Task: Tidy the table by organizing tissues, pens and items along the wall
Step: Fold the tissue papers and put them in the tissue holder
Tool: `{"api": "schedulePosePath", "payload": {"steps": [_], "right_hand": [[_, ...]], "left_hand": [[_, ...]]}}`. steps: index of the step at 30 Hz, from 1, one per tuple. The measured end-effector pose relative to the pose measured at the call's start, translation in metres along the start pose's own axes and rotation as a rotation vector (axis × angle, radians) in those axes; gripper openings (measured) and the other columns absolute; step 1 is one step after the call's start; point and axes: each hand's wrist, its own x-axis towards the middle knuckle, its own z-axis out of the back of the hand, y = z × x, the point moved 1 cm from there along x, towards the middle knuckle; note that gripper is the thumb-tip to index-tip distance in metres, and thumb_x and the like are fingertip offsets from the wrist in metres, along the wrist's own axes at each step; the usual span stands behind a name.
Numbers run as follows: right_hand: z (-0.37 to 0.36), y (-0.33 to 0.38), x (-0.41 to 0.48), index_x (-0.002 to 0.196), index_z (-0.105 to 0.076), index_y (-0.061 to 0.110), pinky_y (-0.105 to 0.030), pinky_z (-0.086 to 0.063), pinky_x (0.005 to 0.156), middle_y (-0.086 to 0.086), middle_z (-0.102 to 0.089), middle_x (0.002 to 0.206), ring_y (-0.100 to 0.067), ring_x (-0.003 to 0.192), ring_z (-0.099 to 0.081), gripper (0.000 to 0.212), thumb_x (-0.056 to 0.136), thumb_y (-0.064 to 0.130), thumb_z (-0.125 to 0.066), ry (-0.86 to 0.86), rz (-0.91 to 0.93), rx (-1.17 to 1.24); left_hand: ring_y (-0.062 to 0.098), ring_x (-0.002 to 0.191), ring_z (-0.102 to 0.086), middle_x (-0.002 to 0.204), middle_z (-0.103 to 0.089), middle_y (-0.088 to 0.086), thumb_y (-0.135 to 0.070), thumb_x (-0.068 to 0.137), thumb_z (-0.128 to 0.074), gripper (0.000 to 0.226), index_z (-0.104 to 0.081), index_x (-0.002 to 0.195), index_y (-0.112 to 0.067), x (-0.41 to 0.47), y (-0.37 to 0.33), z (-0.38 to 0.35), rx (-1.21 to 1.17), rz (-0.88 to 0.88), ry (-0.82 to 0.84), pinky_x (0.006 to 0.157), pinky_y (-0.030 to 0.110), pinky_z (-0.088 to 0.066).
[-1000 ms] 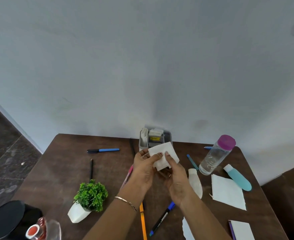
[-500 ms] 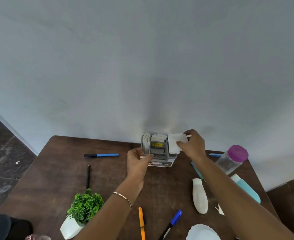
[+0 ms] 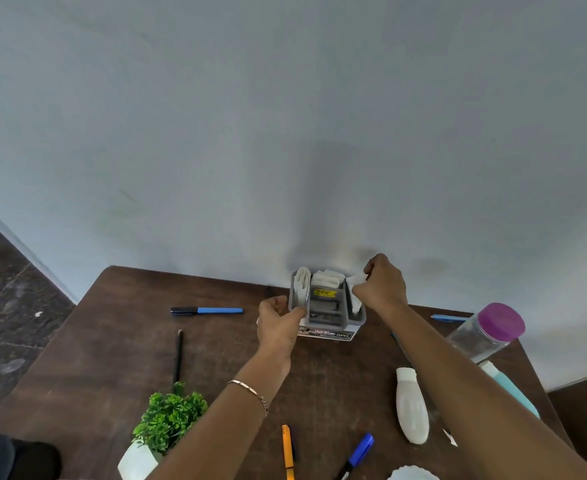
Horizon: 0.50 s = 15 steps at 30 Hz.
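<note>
In the middle of the frame, the right hand (image 3: 384,289) pinches a folded tissue (image 3: 356,304) and tucks it into the right slot of the grey box (image 3: 325,315) by the wall. The left hand (image 3: 278,323) curls round the box's left side. The left and back slots hold tissues too. I think pens come next, like the blue pen (image 3: 209,310) on the left. It needs picking up.
</note>
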Motion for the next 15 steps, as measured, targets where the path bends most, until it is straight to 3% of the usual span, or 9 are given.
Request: {"api": "schedulePosePath", "payload": {"steps": [2, 6, 11, 15], "right_hand": [[-0.003, -0.002, 0.002, 0.099, -0.047, 0.011, -0.027, -0.037, 0.057, -0.007, -0.058, 0.09, -0.023, 0.079, -0.055, 0.039, 0.068, 0.002, -0.069, 0.014, -0.039, 0.034], [-0.003, -0.007, 0.004, 0.102, -0.045, 0.012, -0.04, -0.056, 0.073, -0.009, -0.059, 0.092, -0.029, 0.082, -0.064, 0.048, 0.064, 0.003, -0.072, 0.033, -0.166, 0.153], [-0.005, -0.009, 0.004, 0.106, -0.045, 0.01, -0.03, -0.04, 0.067, -0.006, -0.058, 0.091, -0.026, 0.083, -0.059, 0.049, 0.07, 0.012, -0.077, -0.021, -0.125, 0.155], [-0.011, -0.011, 0.002, 0.086, -0.056, 0.012, -0.028, -0.039, 0.065, -0.003, -0.061, 0.081, -0.023, 0.079, -0.059, 0.019, 0.073, 0.01, -0.071, -0.1, -0.077, 0.131]], "left_hand": [[0.023, 0.106, -0.061, 0.114, -0.06, 0.003, -0.013, 0.078, -0.073, 0.046, -0.048, 0.115, -0.022, 0.001, 0.001, -0.001, -0.012, 0.002, 0.003, 0.096, 0.044, -0.051], [0.023, 0.106, -0.061, 0.113, -0.06, 0.003, -0.012, 0.081, -0.069, 0.042, -0.047, 0.115, -0.023, 0.004, 0.004, -0.001, -0.022, 0.018, 0.013, 0.096, 0.044, -0.052], [0.022, 0.105, -0.061, 0.112, -0.059, 0.003, -0.013, 0.084, -0.067, 0.035, -0.047, 0.108, -0.027, 0.006, 0.004, -0.003, -0.021, 0.042, 0.019, 0.095, 0.044, -0.052], [0.02, 0.105, -0.058, 0.111, -0.058, 0.003, -0.013, 0.088, -0.063, 0.032, -0.046, 0.112, -0.025, 0.005, 0.003, -0.003, -0.024, 0.046, 0.019, 0.093, 0.038, -0.051]]}}
